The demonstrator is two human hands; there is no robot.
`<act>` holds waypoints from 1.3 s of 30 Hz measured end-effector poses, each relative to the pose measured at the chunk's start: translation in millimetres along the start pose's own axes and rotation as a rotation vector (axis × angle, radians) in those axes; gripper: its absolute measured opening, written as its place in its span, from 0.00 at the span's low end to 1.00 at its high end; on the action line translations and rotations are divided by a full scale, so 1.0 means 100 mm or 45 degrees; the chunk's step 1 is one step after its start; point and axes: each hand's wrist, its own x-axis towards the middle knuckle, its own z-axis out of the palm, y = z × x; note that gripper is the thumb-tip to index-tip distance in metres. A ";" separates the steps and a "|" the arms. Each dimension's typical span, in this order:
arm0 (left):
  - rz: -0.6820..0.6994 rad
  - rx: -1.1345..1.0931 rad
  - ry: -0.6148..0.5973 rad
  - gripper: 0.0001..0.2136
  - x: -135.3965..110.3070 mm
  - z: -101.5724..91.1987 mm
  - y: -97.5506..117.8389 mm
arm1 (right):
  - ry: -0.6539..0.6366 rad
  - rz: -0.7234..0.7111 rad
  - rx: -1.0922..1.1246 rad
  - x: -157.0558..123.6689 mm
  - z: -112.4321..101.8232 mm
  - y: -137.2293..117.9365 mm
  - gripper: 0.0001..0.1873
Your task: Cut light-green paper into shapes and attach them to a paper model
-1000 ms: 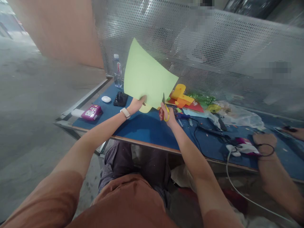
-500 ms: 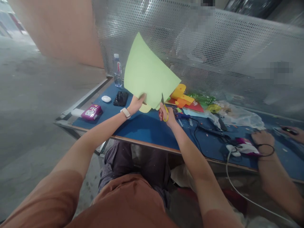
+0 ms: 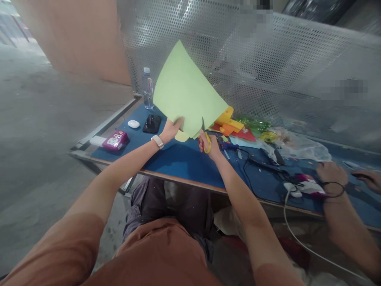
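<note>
A large sheet of light green paper [image 3: 187, 87] is held up above the table, its lower edge pinched by my left hand [image 3: 172, 130]. The thumb lies on the near face and the other fingers are hidden behind. My right hand [image 3: 208, 145] is closed around the yellow-handled scissors [image 3: 207, 143], whose dark blade points upward in front of the sheet's lower right edge. Whether the other blade lies behind the paper I cannot tell. Below the sheet, between my hands, a pale yellow rounded piece of paper [image 3: 181, 136] shows.
On the blue table [image 3: 178, 163] lie a black phone [image 3: 152, 124], a white case [image 3: 133, 124], a purple packet [image 3: 115, 141] and a water bottle [image 3: 147, 89]. Right are orange pieces [image 3: 230, 124], a blue glue gun [image 3: 229, 146], cables and a co-worker's hand [image 3: 331, 173]. A perforated metal panel [image 3: 268, 59] stands behind.
The green sheet has tilted a little, its top and right corners shifting right. My hands and the scissors stay almost in place. The co-worker's hands have moved slightly.
</note>
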 end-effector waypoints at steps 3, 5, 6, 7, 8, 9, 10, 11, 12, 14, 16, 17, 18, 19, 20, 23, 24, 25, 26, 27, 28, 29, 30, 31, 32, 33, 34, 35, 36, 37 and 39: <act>0.103 0.002 0.010 0.13 0.01 -0.01 -0.04 | -0.012 0.012 0.009 -0.01 0.02 -0.02 0.48; 0.137 0.018 0.009 0.12 0.01 -0.02 -0.04 | -0.014 0.045 0.018 -0.02 0.04 -0.04 0.49; 0.126 0.030 0.010 0.12 0.02 -0.02 -0.03 | -0.012 0.065 0.018 -0.02 0.05 -0.06 0.49; 0.108 0.043 0.006 0.12 0.01 -0.02 -0.01 | -0.011 0.081 0.017 -0.02 0.06 -0.07 0.49; 0.090 0.057 0.001 0.12 0.01 -0.01 0.01 | -0.011 0.089 0.016 -0.02 0.06 -0.07 0.49; 0.082 0.069 0.001 0.12 0.00 -0.01 0.03 | -0.013 0.088 0.018 -0.02 0.07 -0.08 0.49; 0.087 0.076 -0.002 0.11 -0.01 -0.01 0.05 | -0.018 0.084 0.022 -0.02 0.07 -0.07 0.49; 0.101 0.078 -0.008 0.10 -0.02 -0.01 0.06 | -0.021 0.075 0.027 -0.02 0.06 -0.06 0.49; 0.121 0.076 -0.016 0.09 -0.02 -0.01 0.07 | -0.027 0.065 0.031 -0.01 0.06 -0.05 0.50; 0.159 0.059 -0.027 0.09 -0.03 -0.01 0.05 | -0.030 0.044 0.031 0.00 0.04 -0.02 0.51; 0.180 0.038 -0.032 0.09 -0.01 -0.01 0.01 | -0.029 0.034 0.022 0.01 0.03 0.01 0.51; 0.184 0.031 -0.028 0.08 0.01 -0.02 -0.02 | -0.028 0.037 0.014 0.01 0.03 0.01 0.51; 0.188 0.024 -0.020 0.08 0.03 -0.02 -0.05 | -0.030 0.045 0.007 0.01 0.03 0.01 0.51; 0.193 0.017 -0.009 0.07 0.05 -0.03 -0.08 | -0.028 0.053 0.001 0.00 0.03 0.00 0.50; 0.197 0.011 -0.001 0.07 0.07 -0.03 -0.11 | -0.027 0.061 -0.002 0.00 0.03 -0.01 0.49; 0.199 -0.010 0.004 0.08 0.11 -0.04 -0.16 | -0.017 0.091 -0.007 -0.03 0.05 -0.08 0.47; 0.195 -0.018 -0.002 0.09 0.11 -0.04 -0.16 | -0.015 0.100 -0.007 -0.03 0.05 -0.10 0.47; 0.188 -0.027 -0.009 0.10 0.11 -0.04 -0.17 | -0.017 0.106 -0.006 -0.04 0.06 -0.12 0.47; 0.181 -0.036 -0.015 0.11 0.11 -0.04 -0.17 | -0.020 0.108 -0.006 -0.04 0.06 -0.13 0.47; 0.175 -0.041 -0.022 0.11 0.10 -0.04 -0.17 | -0.022 0.106 -0.005 -0.04 0.06 -0.14 0.47; 0.173 -0.044 -0.027 0.11 0.10 -0.04 -0.16 | -0.022 0.102 -0.006 -0.04 0.06 -0.15 0.48; 0.173 -0.044 -0.032 0.12 0.11 -0.04 -0.16 | -0.022 0.101 -0.009 -0.04 0.05 -0.15 0.48; 0.176 -0.042 -0.037 0.13 0.11 -0.04 -0.16 | -0.020 0.102 -0.017 -0.04 0.05 -0.15 0.48; 0.183 -0.039 -0.039 0.14 0.12 -0.04 -0.16 | -0.018 0.107 -0.028 -0.04 0.05 -0.15 0.48; 0.191 -0.038 -0.037 0.14 0.13 -0.05 -0.16 | -0.020 0.112 -0.040 -0.04 0.04 -0.15 0.48; 0.197 -0.035 -0.031 0.15 0.14 -0.06 -0.17 | -0.025 0.114 -0.050 -0.04 0.04 -0.15 0.48; 0.201 -0.033 -0.027 0.15 0.15 -0.06 -0.17 | -0.031 0.113 -0.058 -0.04 0.04 -0.15 0.48; 0.205 -0.031 -0.025 0.14 0.16 -0.07 -0.18 | -0.035 0.109 -0.064 -0.04 0.03 -0.15 0.48; 0.208 -0.031 -0.020 0.14 0.17 -0.08 -0.19 | -0.041 0.103 -0.067 -0.04 0.03 -0.15 0.48; 0.210 -0.032 -0.013 0.15 0.18 -0.08 -0.20 | -0.045 0.101 -0.070 -0.04 0.03 -0.15 0.48; 0.215 -0.036 -0.001 0.16 0.19 -0.10 -0.21 | -0.051 0.110 -0.080 -0.04 0.02 -0.15 0.48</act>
